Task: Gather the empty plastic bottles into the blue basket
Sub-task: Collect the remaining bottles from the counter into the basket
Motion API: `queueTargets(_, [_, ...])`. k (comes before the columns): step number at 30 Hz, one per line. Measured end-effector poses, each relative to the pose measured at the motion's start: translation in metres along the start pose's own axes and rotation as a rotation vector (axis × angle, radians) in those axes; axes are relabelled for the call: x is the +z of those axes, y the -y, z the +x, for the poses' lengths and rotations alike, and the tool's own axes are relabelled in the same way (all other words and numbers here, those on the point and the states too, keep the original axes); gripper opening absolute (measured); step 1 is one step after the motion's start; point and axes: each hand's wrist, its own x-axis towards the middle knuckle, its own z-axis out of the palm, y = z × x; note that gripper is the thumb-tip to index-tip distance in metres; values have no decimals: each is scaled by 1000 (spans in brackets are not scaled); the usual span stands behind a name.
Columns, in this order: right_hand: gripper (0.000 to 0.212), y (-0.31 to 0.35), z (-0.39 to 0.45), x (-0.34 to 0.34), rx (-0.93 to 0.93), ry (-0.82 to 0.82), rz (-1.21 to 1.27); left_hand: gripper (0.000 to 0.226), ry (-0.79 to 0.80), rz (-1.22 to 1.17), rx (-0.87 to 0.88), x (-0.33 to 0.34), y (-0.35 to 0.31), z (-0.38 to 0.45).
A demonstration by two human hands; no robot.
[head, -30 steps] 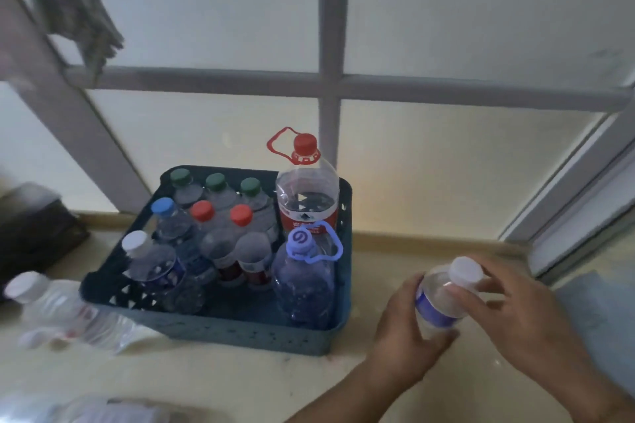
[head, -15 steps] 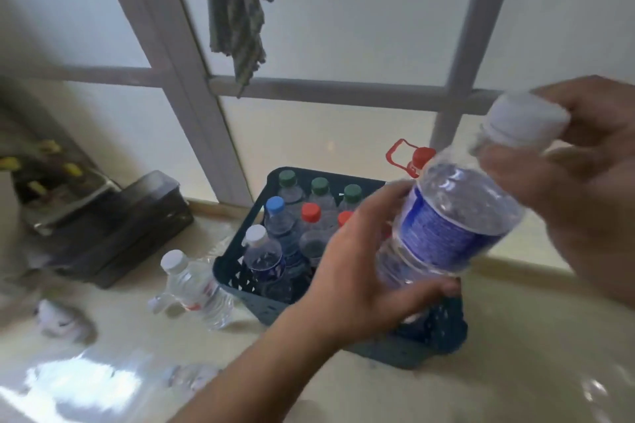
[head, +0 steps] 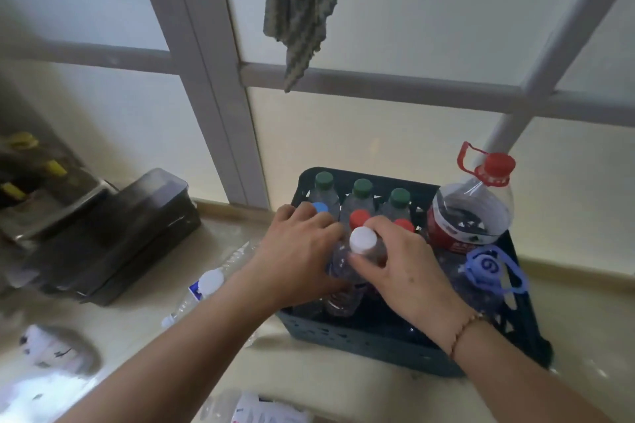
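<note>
White-capped bottle (head: pixel 359 251) between left hand (head: pixel 295 254) and right hand (head: pixel 402 271), in basket (head: pixel 360 343)

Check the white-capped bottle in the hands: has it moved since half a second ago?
Yes. The white-capped bottle has gone from raised in front of the blue basket down into it, near the red-capped bottles, both hands on it.

blue basket (head: pixel 360 343), white-capped bottle (head: pixel 362 240), green-checked cloth (head: pixel 299 0), red-capped jug (head: pixel 470 209)
</note>
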Motion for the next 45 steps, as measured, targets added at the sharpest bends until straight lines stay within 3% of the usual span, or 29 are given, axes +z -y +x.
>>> queueTargets(5, [17,-9,-3,27,34,24,44,39,-50,14,77,20,9,4])
queueTargets(10, [25,-16,-5,39,42,65,46,38,56,-6,100,21,9,3])
queueTargets(13, [29,-22,-4,39,43,50,52,50,2,-21,109,3,16,-9])
queueTargets(19, [40,-25,-6,35,73,49,-74,47,-264,-422,-101,-28,83,-76])
queueTargets(23, [47,-15,-9,33,130,70,-76,58,-341,-732,-276,11,120,-132])
queueTargets(25, [50,-10,-10,34,138,18,-100,78,-333,-871,-338,41,120,-153])
queueTargets(27, [52,2,-9,32,78,-134,-163,96,-309,-972,-388,70,113,-166])
queueTargets(30, [46,38,-6,36,-217,-356,-212,106,-253,-1037,-464,109,102,-171])
queueTargets(33, [50,76,1,65,-517,-201,-306,98,-225,-1063,-516,132,92,-165])
queueTargets(37, [58,93,11,117,-551,95,-515,66,-261,-1052,-549,142,85,-158])
queueTargets(45, [40,97,-2,127,-581,105,-476,60,-421,-984,-595,126,73,-163])
